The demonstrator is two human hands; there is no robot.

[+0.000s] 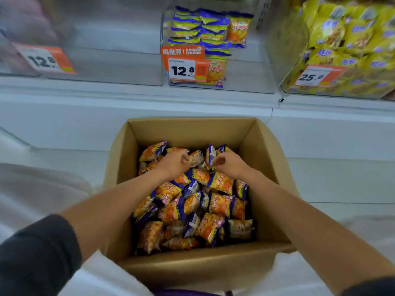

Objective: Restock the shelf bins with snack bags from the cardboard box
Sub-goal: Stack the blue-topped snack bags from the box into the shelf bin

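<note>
Orange-and-purple snack bags [220,182] lay loose in the open cardboard box [263,146], set near the person below the shelf. At the far end of the pile the left hand [174,162] curled round a crumpled bag [197,159] and the right hand [229,165] pinched an upright bag [210,155] just beside it, probably to lift two per trip. Matching stock in the middle shelf bin [252,73], behind the 12.8 price tag [181,70], marked the likely destination; yellow packs [342,35] filled the bin to its right.

White shelf [136,90], clear bins [245,75] on it, cardboard box [192,263] seemingly on pale floor [331,182]
</note>
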